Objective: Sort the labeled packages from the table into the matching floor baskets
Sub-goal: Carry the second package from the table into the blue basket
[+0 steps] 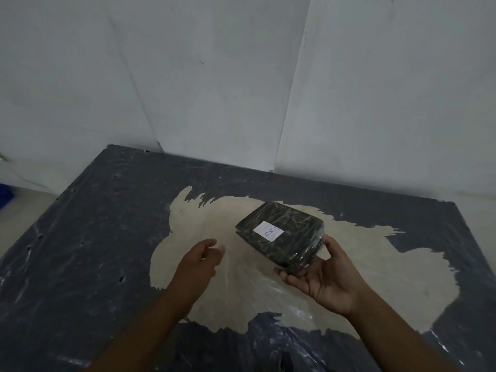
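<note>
Right hand (322,277) grips package (281,234) near edge; label (268,231) perhaps "B".

A single package (281,234) sits right of the frame's centre: a flat, dark rectangular block wrapped in shiny clear film, turned at an angle to the frame edges. Its top face carries a small white label (268,231) with a handwritten blue "B" and a stroke beside it. Its near right corner is held at the lower right; the far end lies toward the table (88,237).
</note>
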Motion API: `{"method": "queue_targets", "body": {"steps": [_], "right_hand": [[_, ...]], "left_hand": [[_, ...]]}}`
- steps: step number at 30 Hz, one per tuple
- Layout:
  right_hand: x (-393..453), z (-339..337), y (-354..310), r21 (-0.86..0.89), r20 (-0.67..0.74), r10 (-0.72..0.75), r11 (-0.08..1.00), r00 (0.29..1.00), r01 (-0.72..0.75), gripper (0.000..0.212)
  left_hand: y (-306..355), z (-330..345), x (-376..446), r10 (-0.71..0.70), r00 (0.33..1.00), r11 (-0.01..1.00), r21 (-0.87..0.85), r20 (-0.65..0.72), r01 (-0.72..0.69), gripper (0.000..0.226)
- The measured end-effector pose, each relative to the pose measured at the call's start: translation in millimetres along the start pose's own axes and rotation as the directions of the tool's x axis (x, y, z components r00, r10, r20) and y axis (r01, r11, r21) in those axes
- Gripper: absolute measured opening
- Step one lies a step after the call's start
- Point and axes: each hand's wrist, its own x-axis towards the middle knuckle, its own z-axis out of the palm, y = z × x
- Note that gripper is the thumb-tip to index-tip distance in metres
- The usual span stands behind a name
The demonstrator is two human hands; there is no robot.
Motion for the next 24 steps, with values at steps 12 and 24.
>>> {"method": "queue_targets", "body": {"steps": [12,24], "right_hand": [[-12.9,5.9,-4.9,-0.087,0.182,0.119,0.991,0.976,-0.105,0.084],[-22.4,10.2,-19.2,-0.696,-0.338,-0.349,0.717,0.874,0.017,0.052]], "left_hand": [[33.6,36.7,-7.4,-0.001,0.963,0.730,-0.658,0.271,0.186,0.049],[48.7,9.1,0.1,-0.046,0.994,0.794,-0.601,0.097,0.095,0.012]]}}
